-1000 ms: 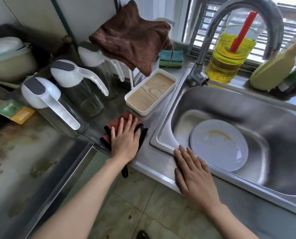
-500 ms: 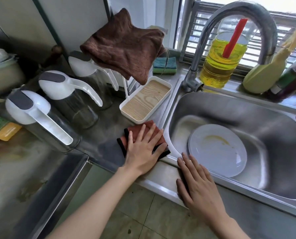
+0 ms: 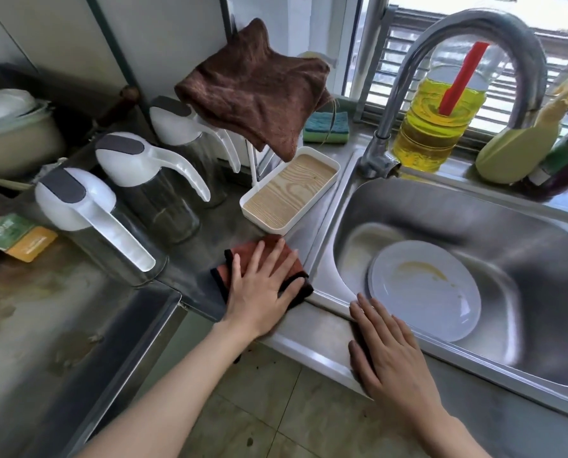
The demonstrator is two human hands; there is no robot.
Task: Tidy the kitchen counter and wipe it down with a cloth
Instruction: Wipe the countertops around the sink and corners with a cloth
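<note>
Cloth [image 3: 277, 259] flat on counter [image 3: 193, 269], corner towards tray [image 3: 291, 195], left hand [image 3: 263, 289] fingers spread flat on it

Stainless steel counter [image 3: 193, 276], stained on its left part, with a sink [image 3: 524, 292] set into it at right.
On the counter: three glass jugs with white lids [image 3: 77, 206] [image 3: 137, 166] [image 3: 173, 122]; a white tray with wood-grain base [image 3: 291, 193]; a rust-red, black-edged cloth [image 3: 276, 256] just beside the sink rim, under the flat left hand [image 3: 259, 292]; a green and yellow packet [image 3: 15, 234]; a pot [image 3: 15, 140].
On the front rim: the right hand [image 3: 388, 352], flat.
</note>
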